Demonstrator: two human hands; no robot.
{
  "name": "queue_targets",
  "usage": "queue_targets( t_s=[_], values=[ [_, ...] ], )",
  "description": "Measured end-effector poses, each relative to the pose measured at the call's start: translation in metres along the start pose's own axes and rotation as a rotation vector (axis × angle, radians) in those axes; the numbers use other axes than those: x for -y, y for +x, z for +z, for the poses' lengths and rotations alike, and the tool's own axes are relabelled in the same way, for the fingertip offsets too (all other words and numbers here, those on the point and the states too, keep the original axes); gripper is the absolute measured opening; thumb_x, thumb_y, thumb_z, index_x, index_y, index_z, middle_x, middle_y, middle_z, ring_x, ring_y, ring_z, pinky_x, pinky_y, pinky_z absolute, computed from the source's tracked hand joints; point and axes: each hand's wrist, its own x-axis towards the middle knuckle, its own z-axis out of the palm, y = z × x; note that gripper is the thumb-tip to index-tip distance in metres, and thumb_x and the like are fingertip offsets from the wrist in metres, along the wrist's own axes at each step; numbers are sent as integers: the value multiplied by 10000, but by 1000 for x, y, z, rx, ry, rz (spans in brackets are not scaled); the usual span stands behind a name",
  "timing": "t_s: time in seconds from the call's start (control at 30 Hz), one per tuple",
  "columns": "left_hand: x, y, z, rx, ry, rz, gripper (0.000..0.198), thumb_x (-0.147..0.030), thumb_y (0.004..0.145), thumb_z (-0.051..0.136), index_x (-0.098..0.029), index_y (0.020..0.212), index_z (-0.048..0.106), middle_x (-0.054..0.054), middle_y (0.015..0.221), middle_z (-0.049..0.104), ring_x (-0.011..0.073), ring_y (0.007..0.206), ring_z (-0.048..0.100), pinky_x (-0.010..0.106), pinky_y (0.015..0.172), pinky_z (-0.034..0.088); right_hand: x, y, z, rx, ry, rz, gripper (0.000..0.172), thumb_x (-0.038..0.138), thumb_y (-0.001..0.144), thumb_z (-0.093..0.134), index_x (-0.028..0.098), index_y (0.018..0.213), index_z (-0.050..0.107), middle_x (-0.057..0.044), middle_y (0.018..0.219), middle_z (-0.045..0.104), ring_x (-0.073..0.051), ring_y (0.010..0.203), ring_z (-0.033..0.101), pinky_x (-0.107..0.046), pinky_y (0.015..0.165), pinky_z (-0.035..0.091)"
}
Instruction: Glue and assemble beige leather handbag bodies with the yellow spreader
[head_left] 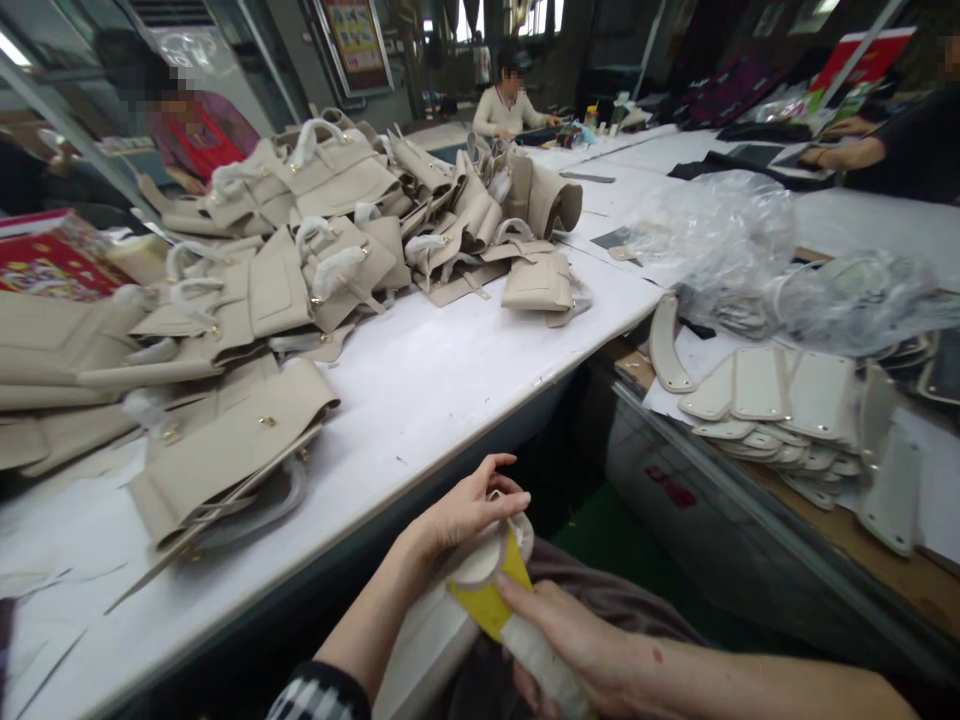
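Observation:
A pale, curved bag handle in white wrapping (551, 665) lies over my lap, with a bright yellow piece (484, 605) against it. My right hand (559, 635) is closed around the wrapped handle, its thumb pressing on the yellow piece. At the far end of the curve, my left hand (480, 510) bends its fingers over the handle, one finger lifted away. Beneath my left forearm shows the pale body of a bag (427, 645), partly covered by my arms. The undersides of both hands are hidden.
Many beige handbags (277, 280) are heaped on the white table (420, 390). To the right, stacked cream leather pieces (761, 385) lie on a lower bench (720, 490), with crumpled clear plastic (720, 230) behind. Several people sit around the tables.

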Motion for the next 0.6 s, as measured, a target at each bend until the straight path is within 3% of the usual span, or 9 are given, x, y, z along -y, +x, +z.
queue_targets(
  t_s=[0.1, 0.2, 0.27, 0.4, 0.6],
  values=[
    [-3, -27, -1, -153, 124, -4, 766, -530, 848, 625, -193, 1452, 296, 142, 1301, 563, 250, 1193, 532, 384, 1018, 392, 0, -23, -20, -66, -85, -148, 661, 779, 692, 589, 121, 756, 606, 3, 430, 515, -83, 322, 409, -185, 341, 295],
    [-8, -47, 10, -303, 341, -64, 946, -503, 772, 708, -207, 1513, 200, 160, 1416, 474, 293, 1289, 456, 421, 1082, 334, 13, -30, -35, -309, -32, -334, 581, 711, 715, 627, 131, 744, 594, 24, 469, 500, -89, 367, 439, -207, 396, 330],
    [-11, -51, 22, -342, 465, -116, 1053, -453, 718, 748, -211, 1535, 128, 166, 1453, 436, 328, 1317, 424, 443, 1097, 304, 25, -22, -39, -397, 25, -398, 503, 633, 732, 658, 138, 700, 571, 29, 494, 489, -86, 398, 448, -212, 426, 340],
    [-14, -44, 40, -341, 564, -201, 1076, -412, 706, 707, -181, 1542, 70, 166, 1427, 469, 356, 1279, 462, 442, 1062, 329, 40, 6, -34, -326, 142, -407, 396, 510, 708, 700, 150, 823, 583, 59, 508, 468, -81, 401, 402, -207, 413, 323],
    [-17, -39, 41, -339, 584, -266, 1074, -467, 702, 680, -191, 1544, 74, 146, 1398, 505, 376, 1234, 495, 472, 999, 377, 32, 24, -40, -290, 61, -434, 454, 550, 739, 685, 123, 876, 613, 53, 502, 473, -84, 414, 406, -209, 417, 325]
  ],
)
